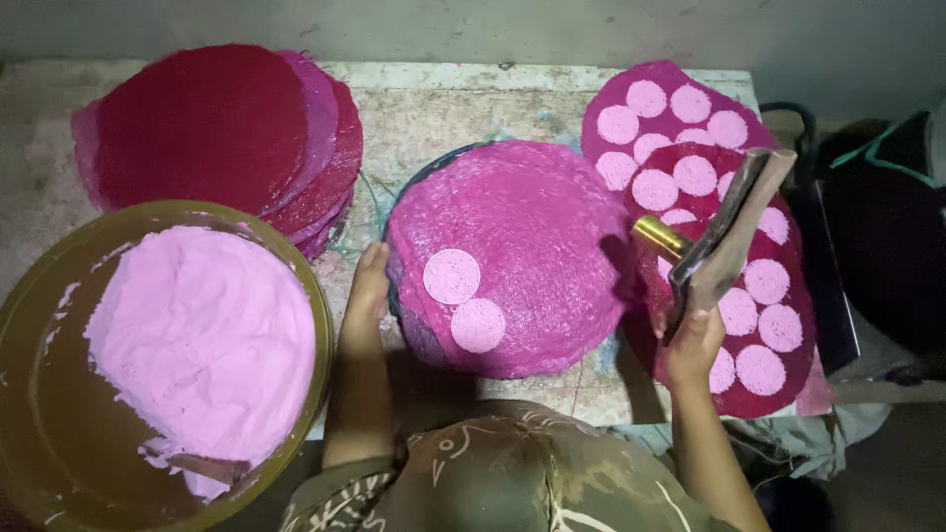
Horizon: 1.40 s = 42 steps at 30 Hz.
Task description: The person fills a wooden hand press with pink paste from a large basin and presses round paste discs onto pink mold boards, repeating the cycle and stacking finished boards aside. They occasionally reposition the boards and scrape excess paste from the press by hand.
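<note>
A round stack of magenta sheets point(532, 236) lies in the middle of the table, with two pale pink round holes point(463, 300) punched near its front left. My left hand point(370, 286) rests on the stack's left edge, fingers flat against it. My right hand point(693, 340) grips a flat wooden mallet point(731, 232), raised and tilted above the stack's right side. A brass cylinder punch point(658, 235) shows just under the mallet; whether a hand holds it is hidden.
Punched magenta sheets full of round holes point(690, 128) lie at the right. Whole dark red and pink sheets point(217, 128) are stacked back left. A large brown bowl point(39, 394) of pale pink dough stands front left. A dark bag point(887, 227) sits far right.
</note>
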{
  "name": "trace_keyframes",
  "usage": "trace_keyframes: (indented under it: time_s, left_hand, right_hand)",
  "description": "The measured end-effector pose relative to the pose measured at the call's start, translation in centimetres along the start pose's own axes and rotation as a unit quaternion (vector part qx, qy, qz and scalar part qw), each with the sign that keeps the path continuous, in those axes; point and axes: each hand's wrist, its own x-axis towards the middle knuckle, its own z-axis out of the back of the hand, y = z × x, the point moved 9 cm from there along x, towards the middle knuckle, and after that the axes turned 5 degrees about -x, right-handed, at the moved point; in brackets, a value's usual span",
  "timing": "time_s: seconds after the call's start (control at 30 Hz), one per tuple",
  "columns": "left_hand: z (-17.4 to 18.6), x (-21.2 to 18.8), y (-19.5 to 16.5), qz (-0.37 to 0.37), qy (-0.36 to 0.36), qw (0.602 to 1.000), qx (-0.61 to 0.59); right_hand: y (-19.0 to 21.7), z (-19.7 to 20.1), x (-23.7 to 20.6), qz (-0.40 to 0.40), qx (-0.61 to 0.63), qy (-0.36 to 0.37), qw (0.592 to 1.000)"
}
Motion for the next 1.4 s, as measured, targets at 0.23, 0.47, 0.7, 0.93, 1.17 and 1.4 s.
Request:
trace_keyframes:
  time_s: [0.23, 0.47, 0.7, 0.93, 1.17, 1.4]
  left_hand:
    - [-0.4, -8.9, 6.6, 0.074, -0.133, 0.988, -0.004]
    - [-3.6, -14.4, 6.6, -0.114, 0.079, 0.964, 0.226]
    - [-4.4, -13.1, 8.7, -0.284, 0.203, 0.854, 0.385]
    - [-6.5, -11.1, 14.2, 0.181, 0.133, 0.959, -0.171]
    - [-7.5, -10.8, 14.2, 0.136, 0.107, 0.977, -0.127]
    - [-10.4, -13.6, 3.0, -0.317, 0.059, 0.861, 0.394]
  right_hand:
    - [-1.5, 2.1, -1.4, 0.001, 0.096, -0.004, 0.995]
    - [-2.3, 1.6, -2.0, -0.014, 0.095, -0.003, 0.995]
    - [-1.6, 2.1, -3.2, -0.014, 0.083, -0.01, 0.996]
    - [-2.0, 4.1, -3.1, -0.01, 0.095, -0.036, 0.995]
    - [-2.9, 4.4, -3.4, -0.014, 0.071, -0.05, 0.996]
    - [-3.4, 4.1, -2.6, -0.021, 0.093, -0.042, 0.995]
